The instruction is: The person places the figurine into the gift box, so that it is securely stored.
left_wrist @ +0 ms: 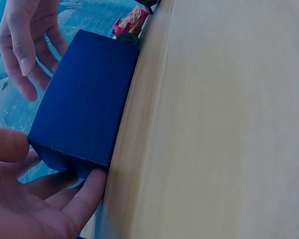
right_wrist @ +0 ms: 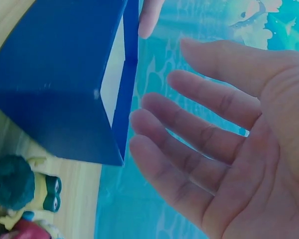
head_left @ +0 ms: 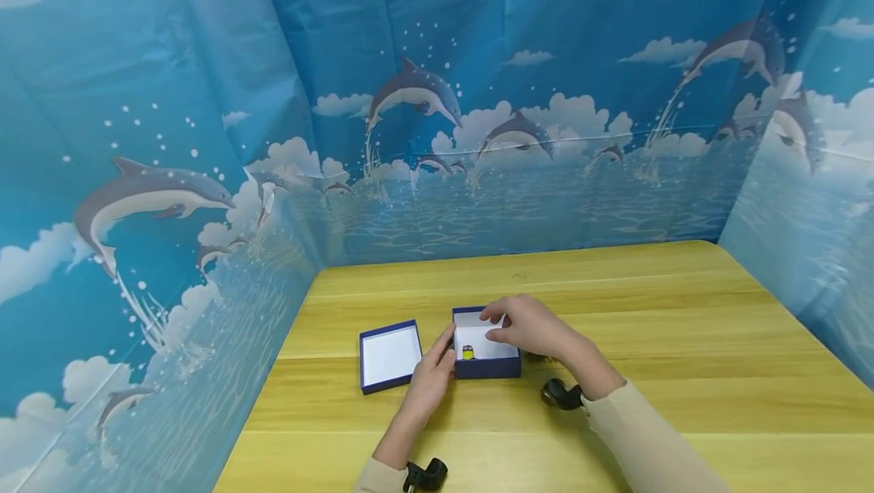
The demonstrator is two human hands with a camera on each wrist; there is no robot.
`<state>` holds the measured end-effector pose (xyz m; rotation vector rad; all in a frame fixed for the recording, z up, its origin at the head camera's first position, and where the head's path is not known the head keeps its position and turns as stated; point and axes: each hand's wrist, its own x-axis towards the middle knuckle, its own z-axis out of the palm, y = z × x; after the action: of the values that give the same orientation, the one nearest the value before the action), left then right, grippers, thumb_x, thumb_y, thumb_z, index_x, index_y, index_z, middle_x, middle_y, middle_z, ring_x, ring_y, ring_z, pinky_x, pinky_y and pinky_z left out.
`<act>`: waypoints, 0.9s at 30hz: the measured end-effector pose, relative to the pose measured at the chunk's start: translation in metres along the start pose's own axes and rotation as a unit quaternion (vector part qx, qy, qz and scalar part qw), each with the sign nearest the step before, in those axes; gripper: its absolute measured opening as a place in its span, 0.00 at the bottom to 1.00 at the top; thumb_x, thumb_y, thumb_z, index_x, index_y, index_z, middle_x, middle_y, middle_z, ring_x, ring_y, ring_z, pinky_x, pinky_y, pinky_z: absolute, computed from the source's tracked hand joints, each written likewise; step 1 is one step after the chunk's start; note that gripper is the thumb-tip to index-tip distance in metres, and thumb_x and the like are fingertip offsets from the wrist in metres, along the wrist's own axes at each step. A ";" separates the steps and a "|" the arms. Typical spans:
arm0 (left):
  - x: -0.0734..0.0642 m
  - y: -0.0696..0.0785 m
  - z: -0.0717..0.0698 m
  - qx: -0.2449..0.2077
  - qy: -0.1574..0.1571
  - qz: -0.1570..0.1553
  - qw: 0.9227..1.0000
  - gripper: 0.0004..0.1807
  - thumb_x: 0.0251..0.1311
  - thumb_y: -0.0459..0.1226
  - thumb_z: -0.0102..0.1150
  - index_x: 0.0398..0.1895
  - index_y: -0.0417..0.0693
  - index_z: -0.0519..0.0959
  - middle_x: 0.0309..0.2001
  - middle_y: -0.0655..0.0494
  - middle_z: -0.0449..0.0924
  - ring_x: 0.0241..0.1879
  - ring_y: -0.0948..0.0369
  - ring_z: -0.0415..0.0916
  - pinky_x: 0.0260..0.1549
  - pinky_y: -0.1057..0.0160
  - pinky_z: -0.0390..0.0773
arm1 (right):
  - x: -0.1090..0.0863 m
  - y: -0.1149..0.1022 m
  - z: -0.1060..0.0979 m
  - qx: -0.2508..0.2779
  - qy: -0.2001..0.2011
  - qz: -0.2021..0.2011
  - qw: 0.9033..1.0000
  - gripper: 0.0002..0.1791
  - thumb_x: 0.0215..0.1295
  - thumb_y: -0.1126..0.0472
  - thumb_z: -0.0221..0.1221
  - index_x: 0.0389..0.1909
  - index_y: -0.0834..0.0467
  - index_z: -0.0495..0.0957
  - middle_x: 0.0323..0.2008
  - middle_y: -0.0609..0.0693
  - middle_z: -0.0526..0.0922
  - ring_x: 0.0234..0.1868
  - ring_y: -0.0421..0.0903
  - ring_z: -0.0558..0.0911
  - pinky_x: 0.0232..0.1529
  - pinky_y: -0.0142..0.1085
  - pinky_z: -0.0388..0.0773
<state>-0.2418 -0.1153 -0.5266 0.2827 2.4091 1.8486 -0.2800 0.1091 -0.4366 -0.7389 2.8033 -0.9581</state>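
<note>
A dark blue open-topped box (head_left: 487, 368) with a white interior sits on the table. Inside it, near its front left corner, is a small yellow figure (head_left: 467, 353) with grey goggles. My left hand (head_left: 432, 381) touches the box's left side, its thumb at a corner and its fingers against the end wall, as the left wrist view shows. Above the box's right part hovers my right hand (head_left: 530, 325), fingers loosely bent and thumb apart from them. The right wrist view shows nothing in its palm.
Left of the box lies a matching lid (head_left: 391, 356), white inside facing up. Beside the box's right end lie small toys: a yellow goggled figure (right_wrist: 27, 184) with a dark green top and a red one (right_wrist: 30, 230). A dolphin-printed curtain (head_left: 478, 197) surrounds the wooden table (head_left: 655, 326).
</note>
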 end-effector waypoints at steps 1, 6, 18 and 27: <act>0.000 0.000 0.000 0.000 0.001 0.000 1.000 0.26 0.80 0.42 0.41 0.79 0.61 0.60 0.75 0.50 0.62 0.61 0.52 0.72 0.52 0.50 0.79 | -0.001 0.000 -0.001 -0.002 0.003 0.000 1.000 0.17 0.65 0.59 0.68 0.54 0.54 0.85 0.43 0.47 0.85 0.39 0.40 0.80 0.36 0.37 0.79; 0.000 0.001 0.000 -0.005 0.001 -0.001 1.000 0.26 0.80 0.43 0.41 0.78 0.62 0.61 0.74 0.50 0.62 0.58 0.53 0.73 0.51 0.50 0.79 | -0.007 0.004 -0.007 -0.004 0.017 -0.012 1.000 0.17 0.65 0.59 0.68 0.54 0.55 0.84 0.48 0.49 0.85 0.41 0.40 0.79 0.37 0.38 0.79; -0.002 0.000 0.001 -0.011 0.001 -0.002 1.000 0.27 0.80 0.44 0.42 0.79 0.63 0.60 0.76 0.50 0.60 0.61 0.52 0.72 0.53 0.51 0.79 | -0.024 0.026 -0.014 -0.015 0.047 -0.019 0.999 0.15 0.66 0.59 0.67 0.54 0.51 0.84 0.51 0.49 0.84 0.43 0.42 0.79 0.39 0.39 0.79; -0.001 -0.002 0.000 -0.010 0.003 -0.002 1.000 0.27 0.80 0.44 0.42 0.79 0.62 0.60 0.76 0.51 0.59 0.61 0.52 0.72 0.53 0.52 0.79 | -0.030 0.044 -0.019 -0.023 0.063 -0.027 0.997 0.17 0.66 0.60 0.67 0.55 0.52 0.84 0.52 0.48 0.84 0.48 0.50 0.81 0.44 0.46 0.80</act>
<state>-0.2415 -0.1159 -0.5288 0.2719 2.3929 1.8733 -0.2756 0.1636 -0.4500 -0.7897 2.9369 -0.9849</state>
